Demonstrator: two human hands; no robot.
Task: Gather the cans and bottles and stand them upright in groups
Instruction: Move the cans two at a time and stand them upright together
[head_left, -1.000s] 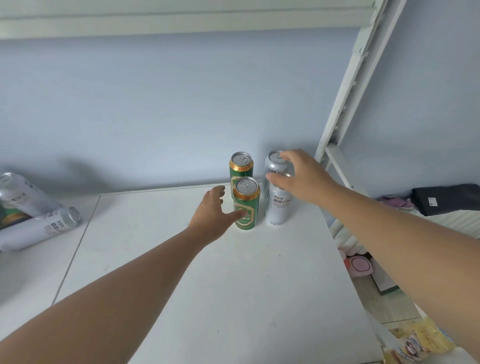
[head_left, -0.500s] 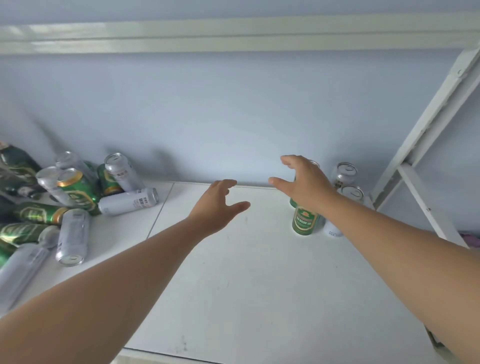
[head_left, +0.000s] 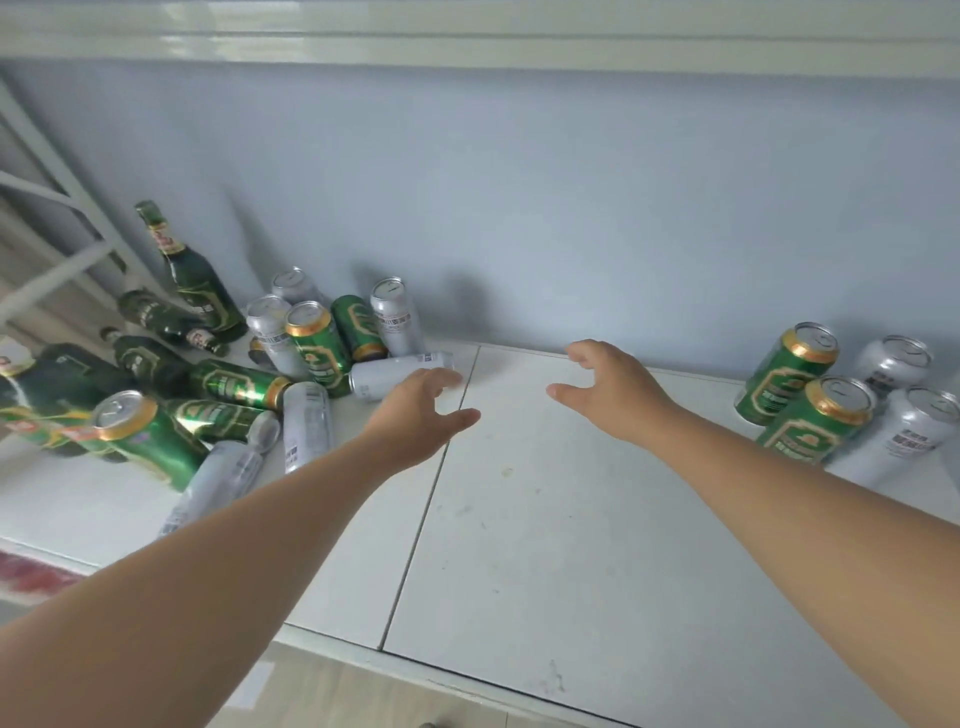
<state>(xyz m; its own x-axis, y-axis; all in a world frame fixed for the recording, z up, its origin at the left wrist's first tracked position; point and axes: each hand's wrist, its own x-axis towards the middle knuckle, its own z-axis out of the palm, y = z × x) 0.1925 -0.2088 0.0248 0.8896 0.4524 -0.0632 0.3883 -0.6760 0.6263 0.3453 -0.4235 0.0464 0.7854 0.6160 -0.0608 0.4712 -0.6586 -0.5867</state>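
Both hands empty above the white tabletop (head_left: 519, 519).
Left hand (head_left: 415, 415) spread beside a lying silver can (head_left: 395, 371), perhaps touching; right hand (head_left: 613, 395) loosely spread.

The head camera is looking forward and down from above the white table (head_left: 545, 545), sitting close, facing the blue wall (head_left: 571, 208) behind it.

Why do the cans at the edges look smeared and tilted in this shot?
Head view: motion blur softens the standing cans at right and the heap of cans and bottles at left; wide-angle distortion leans both outward; soft light throws faint shadows on the wall; both hands stay fairly sharp.
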